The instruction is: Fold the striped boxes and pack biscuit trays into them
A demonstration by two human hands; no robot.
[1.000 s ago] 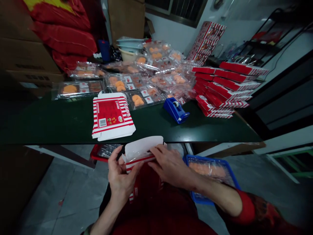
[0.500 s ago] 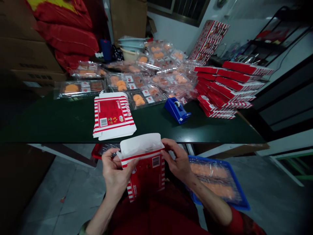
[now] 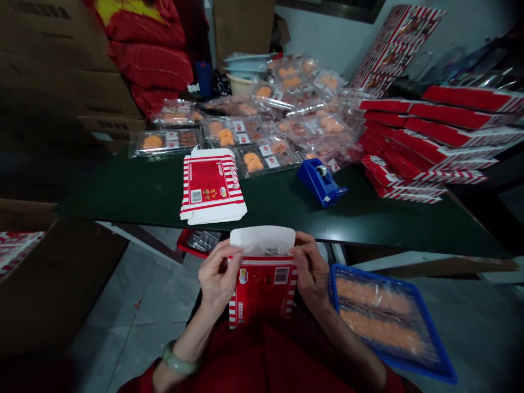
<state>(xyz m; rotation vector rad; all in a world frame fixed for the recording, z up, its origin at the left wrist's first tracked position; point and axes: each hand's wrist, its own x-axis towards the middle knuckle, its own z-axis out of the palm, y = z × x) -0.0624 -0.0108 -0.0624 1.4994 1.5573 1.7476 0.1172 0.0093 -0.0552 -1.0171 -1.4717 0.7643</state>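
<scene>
1. One striped carton (image 3: 262,292), held up in the air by the bench's (image 3: 155,191) near edge.
2. Long axis runs roughly body-to-bench, open end and white flap (image 3: 262,236) aimed at the bench; bottom end's kinda lost in the dark.
3. Left hand (image 3: 218,273) and right hand (image 3: 313,275): fingers (image 3: 302,261) pinched on it, one upper corner each.

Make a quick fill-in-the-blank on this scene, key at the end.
1. The raised flap of the box, held between the left hand and right hand, is ____ in colour.
2. The tape dispenser on the table is ____ in colour.
3. In the picture, the flat cartons lie to the ____ of the tape dispenser.
4. In the picture, the basket shows to the ____ of the box.

Missing words: white; blue; left; right
</scene>
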